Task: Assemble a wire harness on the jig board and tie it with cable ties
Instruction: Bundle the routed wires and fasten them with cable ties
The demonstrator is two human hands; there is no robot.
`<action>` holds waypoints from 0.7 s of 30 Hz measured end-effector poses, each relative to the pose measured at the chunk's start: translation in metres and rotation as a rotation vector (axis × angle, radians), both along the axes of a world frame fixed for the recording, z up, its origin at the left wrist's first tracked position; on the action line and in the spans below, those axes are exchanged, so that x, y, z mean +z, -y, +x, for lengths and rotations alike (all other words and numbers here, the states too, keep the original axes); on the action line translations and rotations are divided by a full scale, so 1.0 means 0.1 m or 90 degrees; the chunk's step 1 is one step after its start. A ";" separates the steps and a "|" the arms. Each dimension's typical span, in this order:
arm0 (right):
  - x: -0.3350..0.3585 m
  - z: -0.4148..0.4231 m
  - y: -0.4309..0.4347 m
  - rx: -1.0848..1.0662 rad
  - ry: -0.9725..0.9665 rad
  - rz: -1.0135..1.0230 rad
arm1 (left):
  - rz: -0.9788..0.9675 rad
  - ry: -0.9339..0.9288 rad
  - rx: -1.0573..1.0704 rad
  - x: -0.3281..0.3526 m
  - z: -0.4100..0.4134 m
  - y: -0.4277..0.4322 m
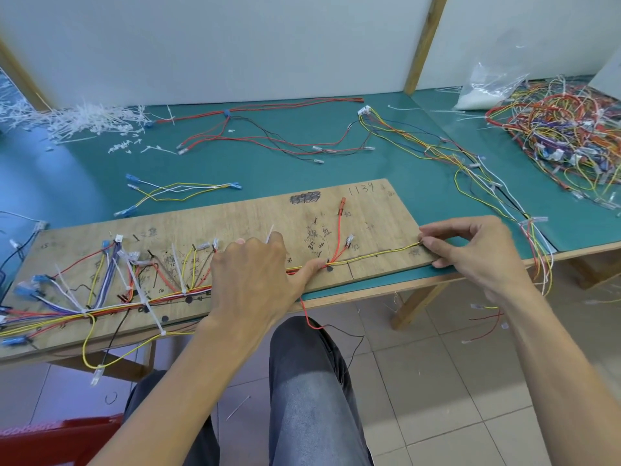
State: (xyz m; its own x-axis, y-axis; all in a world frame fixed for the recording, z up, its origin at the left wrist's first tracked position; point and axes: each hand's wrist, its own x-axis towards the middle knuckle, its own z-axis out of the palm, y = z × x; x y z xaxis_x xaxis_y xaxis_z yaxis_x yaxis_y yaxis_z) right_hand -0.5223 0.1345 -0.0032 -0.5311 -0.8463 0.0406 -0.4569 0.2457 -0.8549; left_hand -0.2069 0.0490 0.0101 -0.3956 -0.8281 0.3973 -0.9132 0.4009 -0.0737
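**Yellow wire stretched along the jig board, both hands on it**

Far left, at the back of the green surface [302, 163], we see a pile of white tie offcuts [84, 121]. The jig board [369, 210] lies along the surface's near edge. The wire harness [100, 307] sits on its left half, branches fanned upward, with white cable ties [148, 297] round it at several spots. The left hand [255, 277] rests palm down mid-board, thumb stretched right and pressing the trunk to the board. Its other fingers curl out of sight behind the knuckles, so we cannot tell if they hold the white tie end poking up there. A red connector [342, 201] lies right of that hand. A yellow wire [379, 253] runs from the thumb to the board's right end, where the right hand [470, 250] pinches it between thumb and forefinger. Far right sits a tangle of loose wires [564, 136].
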 end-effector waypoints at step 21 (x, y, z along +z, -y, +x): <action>-0.18 0.71 -0.45 -0.205 -0.149 -0.264 | 0.010 0.032 0.018 -0.02 0.01 -0.02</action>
